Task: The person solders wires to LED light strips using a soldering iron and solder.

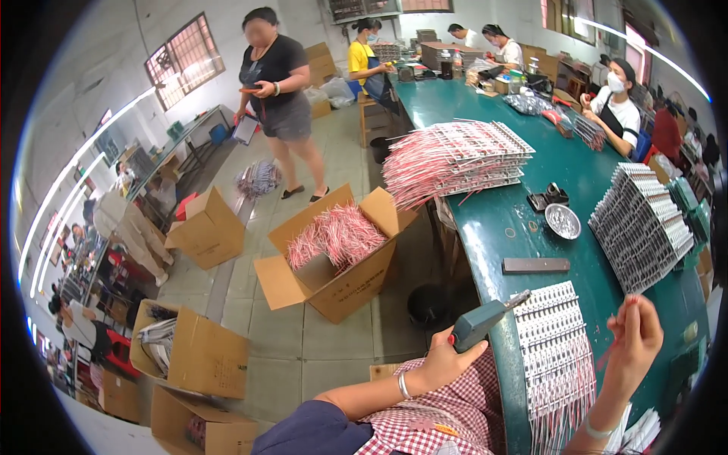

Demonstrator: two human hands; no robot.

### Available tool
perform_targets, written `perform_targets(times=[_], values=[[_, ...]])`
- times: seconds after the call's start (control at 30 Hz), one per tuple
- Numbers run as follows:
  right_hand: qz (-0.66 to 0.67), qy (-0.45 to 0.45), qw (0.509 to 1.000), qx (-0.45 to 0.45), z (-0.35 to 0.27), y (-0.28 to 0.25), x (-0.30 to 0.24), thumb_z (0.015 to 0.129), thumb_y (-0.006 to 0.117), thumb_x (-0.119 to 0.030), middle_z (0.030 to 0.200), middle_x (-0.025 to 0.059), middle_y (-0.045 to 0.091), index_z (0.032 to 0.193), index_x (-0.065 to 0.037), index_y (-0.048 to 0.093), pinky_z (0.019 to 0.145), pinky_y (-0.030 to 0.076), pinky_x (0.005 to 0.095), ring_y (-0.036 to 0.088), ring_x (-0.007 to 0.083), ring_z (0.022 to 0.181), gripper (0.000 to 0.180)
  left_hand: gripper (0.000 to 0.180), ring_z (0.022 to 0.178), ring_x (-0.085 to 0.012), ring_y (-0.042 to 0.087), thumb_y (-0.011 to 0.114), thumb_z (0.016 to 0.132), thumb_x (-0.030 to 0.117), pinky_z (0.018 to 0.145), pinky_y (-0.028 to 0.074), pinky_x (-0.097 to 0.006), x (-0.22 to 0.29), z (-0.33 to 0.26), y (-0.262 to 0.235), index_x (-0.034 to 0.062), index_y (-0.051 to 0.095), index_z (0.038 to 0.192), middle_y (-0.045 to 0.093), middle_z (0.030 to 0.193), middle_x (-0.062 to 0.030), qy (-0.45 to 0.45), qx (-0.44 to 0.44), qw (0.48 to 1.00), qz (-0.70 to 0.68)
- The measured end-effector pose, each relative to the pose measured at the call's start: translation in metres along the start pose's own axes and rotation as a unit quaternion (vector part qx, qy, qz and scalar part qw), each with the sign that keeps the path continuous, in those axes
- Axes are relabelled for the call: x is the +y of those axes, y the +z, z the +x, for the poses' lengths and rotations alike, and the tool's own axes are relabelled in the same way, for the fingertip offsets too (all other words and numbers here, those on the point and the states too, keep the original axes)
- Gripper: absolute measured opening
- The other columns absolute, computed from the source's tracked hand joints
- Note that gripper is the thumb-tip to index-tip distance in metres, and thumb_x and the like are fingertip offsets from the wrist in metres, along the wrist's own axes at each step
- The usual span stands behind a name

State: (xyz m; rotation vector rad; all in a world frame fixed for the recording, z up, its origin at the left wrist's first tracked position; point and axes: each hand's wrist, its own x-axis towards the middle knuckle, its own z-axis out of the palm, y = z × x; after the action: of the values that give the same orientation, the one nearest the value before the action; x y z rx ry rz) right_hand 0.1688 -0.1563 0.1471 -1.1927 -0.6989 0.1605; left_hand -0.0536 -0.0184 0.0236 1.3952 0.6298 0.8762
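My left hand (pixel 440 362) grips a dark green electric screwdriver (pixel 478 324) with a red button and a metal tip, held by the table's near left edge. The tip reaches over the upper left corner of a panel of white circuit boards (pixel 552 341). Black parts line that panel in rows, and red and white wires trail from its near end. To the right of the panel, my right hand (pixel 637 334) is raised with its fingertips pinched together. Whatever lies between those fingertips is too small to make out.
On the green table (pixel 485 227) are a grey bar (pixel 535 265), a metal bowl (pixel 563 221) of small parts, a wired board stack (pixel 462 159) and a tall grey stack (pixel 641 227). An open carton (pixel 349 280) of wires stands left. A person (pixel 277 91) stands beyond; others sit along the table.
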Motion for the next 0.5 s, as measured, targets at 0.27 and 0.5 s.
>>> perform_targets(times=[0.27, 0.5], values=[[0.435, 0.141, 0.786, -0.417, -0.010, 0.134, -0.105, 0.094, 0.058, -0.003, 0.092, 0.0253, 0.062, 0.091, 0.009, 0.057, 0.061, 0.061, 0.0490, 0.061, 0.0299, 0.074, 0.012, 0.032, 0.082, -0.0100, 0.061, 0.076, 0.084, 0.017, 0.073, 0.050, -0.028, -0.023, -0.011, -0.024, -0.0035, 0.064, 0.106, 0.069, 0.090, -0.0060, -0.123, 0.006, 0.992, 0.019], [0.463, 0.102, 0.831, -0.291, 0.007, 0.218, -0.147, 0.093, 0.059, -0.001, 0.093, 0.0247, 0.064, 0.091, 0.009, 0.059, 0.062, 0.061, 0.0468, 0.063, 0.0297, 0.075, 0.010, 0.029, 0.073, -0.0092, 0.059, 0.075, 0.084, 0.013, 0.066, 0.048, -0.027, -0.020, -0.011, -0.029, -0.0032, 0.064, 0.105, 0.066, 0.084, -0.0046, -0.129, -0.095, 0.986, 0.043]])
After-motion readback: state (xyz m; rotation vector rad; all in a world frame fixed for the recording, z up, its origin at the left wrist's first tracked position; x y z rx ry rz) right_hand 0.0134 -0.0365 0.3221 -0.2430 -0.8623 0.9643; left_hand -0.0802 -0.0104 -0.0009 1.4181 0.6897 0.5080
